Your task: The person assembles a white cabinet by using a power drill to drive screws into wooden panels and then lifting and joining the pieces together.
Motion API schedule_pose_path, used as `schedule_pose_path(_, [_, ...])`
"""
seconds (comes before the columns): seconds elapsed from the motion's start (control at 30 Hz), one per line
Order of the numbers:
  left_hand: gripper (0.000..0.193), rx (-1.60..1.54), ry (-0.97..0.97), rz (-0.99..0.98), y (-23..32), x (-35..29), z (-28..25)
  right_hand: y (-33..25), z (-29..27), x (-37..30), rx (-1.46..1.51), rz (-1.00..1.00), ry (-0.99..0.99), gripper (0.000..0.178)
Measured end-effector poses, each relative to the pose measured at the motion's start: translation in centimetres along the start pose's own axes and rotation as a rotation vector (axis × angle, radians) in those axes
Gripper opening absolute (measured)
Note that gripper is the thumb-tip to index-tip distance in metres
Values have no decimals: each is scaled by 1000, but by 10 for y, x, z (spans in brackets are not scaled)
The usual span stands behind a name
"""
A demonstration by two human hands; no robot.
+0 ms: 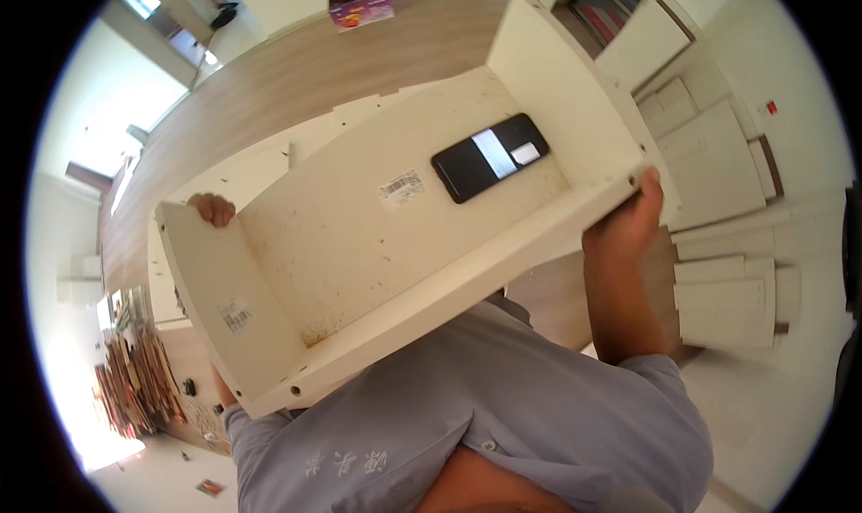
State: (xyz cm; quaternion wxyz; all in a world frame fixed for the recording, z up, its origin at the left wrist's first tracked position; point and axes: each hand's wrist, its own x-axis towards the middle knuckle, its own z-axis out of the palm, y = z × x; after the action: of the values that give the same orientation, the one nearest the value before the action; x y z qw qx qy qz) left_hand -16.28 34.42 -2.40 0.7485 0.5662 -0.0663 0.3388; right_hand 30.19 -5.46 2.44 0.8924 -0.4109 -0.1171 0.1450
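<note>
Tilted in front of my chest is a white open drawer box [341,230], its side panels raised around a bottom specked with brown dirt. My left hand [213,209] hooks its fingers over the top of the left panel; the rest of it is hidden behind. At the near right corner, my right hand [628,216] grips the box from outside. A black mobile phone [467,168] lies on the bottom panel towards the right, beside a printed label [401,188]. Another label [236,316] is stuck on the left panel.
Behind the drawer box are more white panels [260,167]. Flat boards [718,154] lean or lie along the right wall. A purple box [362,10] stands at the far side of the wooden floor [296,68]. Stacked strips [135,383] lie at the lower left.
</note>
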Motion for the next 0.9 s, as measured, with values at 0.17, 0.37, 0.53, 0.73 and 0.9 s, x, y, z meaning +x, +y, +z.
schedule_pose_path(0.17, [26, -163, -143, -219, -72, 77, 10, -51, -41, -97, -127, -96, 314, 47])
schedule_pose_path(0.37, [43, -155, -90, -121, -164, 146, 98, -83, -91, -202, -271, -195, 538, 43])
schedule_pose_path(0.53, [69, -146, -206, -368, -223, 192, 113, -78, -79, -257, -369, -263, 640, 45])
schedule_pose_path(0.73, [73, -293, -339, -523, -289, 213, 118, -62, -60, -299, -564, -247, 812, 50])
schedule_pose_path(0.9, [70, -314, -317, -572, -328, 213, 133, -47, -43, -330, -591, -195, 889, 53])
